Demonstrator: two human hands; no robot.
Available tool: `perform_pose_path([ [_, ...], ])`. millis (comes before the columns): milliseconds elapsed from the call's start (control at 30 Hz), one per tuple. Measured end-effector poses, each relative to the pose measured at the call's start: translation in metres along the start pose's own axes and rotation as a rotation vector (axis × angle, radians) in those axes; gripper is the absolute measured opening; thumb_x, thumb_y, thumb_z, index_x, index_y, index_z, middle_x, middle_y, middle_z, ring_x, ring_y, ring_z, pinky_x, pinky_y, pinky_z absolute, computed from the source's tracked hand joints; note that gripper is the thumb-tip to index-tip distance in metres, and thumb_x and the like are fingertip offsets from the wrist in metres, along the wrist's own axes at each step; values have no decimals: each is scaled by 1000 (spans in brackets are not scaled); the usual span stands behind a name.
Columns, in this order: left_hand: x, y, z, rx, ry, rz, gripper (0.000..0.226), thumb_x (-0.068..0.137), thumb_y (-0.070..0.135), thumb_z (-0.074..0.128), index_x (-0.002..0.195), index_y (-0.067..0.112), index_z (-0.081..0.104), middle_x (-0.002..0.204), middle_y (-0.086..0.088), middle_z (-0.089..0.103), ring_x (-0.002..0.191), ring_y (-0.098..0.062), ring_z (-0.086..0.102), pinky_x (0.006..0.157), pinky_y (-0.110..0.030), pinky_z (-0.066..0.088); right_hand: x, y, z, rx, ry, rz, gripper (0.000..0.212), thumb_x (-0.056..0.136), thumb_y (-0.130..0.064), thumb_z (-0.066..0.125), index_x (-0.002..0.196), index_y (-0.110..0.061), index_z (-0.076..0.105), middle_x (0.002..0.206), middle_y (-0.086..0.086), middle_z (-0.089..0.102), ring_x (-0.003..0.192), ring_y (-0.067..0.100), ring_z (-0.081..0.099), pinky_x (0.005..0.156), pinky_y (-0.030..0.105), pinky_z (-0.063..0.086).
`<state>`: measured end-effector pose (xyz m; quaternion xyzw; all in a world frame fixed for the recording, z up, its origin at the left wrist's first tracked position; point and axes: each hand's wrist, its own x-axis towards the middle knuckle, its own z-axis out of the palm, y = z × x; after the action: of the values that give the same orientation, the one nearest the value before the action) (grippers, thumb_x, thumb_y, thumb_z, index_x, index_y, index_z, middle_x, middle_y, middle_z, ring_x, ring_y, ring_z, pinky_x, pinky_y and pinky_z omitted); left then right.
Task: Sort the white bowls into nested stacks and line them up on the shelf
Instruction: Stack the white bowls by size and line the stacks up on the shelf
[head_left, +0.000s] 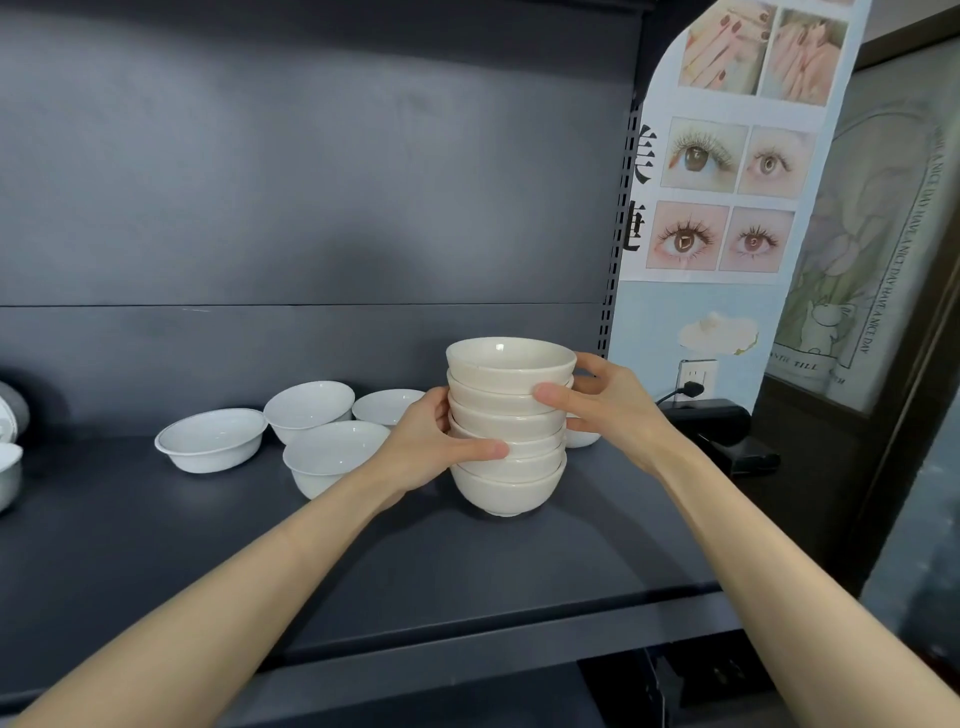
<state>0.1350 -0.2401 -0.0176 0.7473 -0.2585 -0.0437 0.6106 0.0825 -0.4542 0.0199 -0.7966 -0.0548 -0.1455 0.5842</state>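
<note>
- The dark shelf is carrying all the crockery, and its back panel is rising behind it.
- A poster of nail and eye photographs is hanging on the wall to the right, past the shelf's upright.
- The stack of cream bowls is standing right of the middle of the shelf. Several bowls are sitting one inside the next (the exact count is hard to read behind the thumbs). The top bowl is showing only bare glaze inside. All the mouths are facing up and the stack's long axis is running upright. I cannot tell whether its foot is touching the board.
- Four loose white bowls are sitting singly, mouths up, left of the stack: a wide-rimmed bowl farthest left, a far bowl, a near bowl partly behind the left wrist, and a back bowl.
- A fifth white bowl is peeking out behind the right hand.
- The left hand is gripping the stack's lower left side, its thumb lying across the near face and its fingers wrapping round the far side.
- The right hand is gripping the upper right side, its thumb pressing the near face and its fingers curling behind.
</note>
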Motion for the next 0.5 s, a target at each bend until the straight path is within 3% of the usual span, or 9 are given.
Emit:
perform_pose_path([
  [233, -1, -3, 2, -16, -30, 3, 100, 48, 37, 89, 135, 24, 43, 128, 18, 58, 116, 3, 56, 89, -19, 48, -1, 7, 0, -6, 15, -11, 68, 68, -44, 80, 128, -29, 54, 121, -4, 64, 115, 13, 60, 98, 41, 51],
  [500, -7, -12, 6, -39, -56, -1, 94, 66, 11, 87, 140, 28, 32, 131, 20, 54, 117, 7, 52, 85, -12, 49, -8, 15, 2, 22, -58, 75, 87, 58, -62, 76, 134, -33, 44, 124, -7, 62, 113, 11, 62, 95, 46, 52],
])
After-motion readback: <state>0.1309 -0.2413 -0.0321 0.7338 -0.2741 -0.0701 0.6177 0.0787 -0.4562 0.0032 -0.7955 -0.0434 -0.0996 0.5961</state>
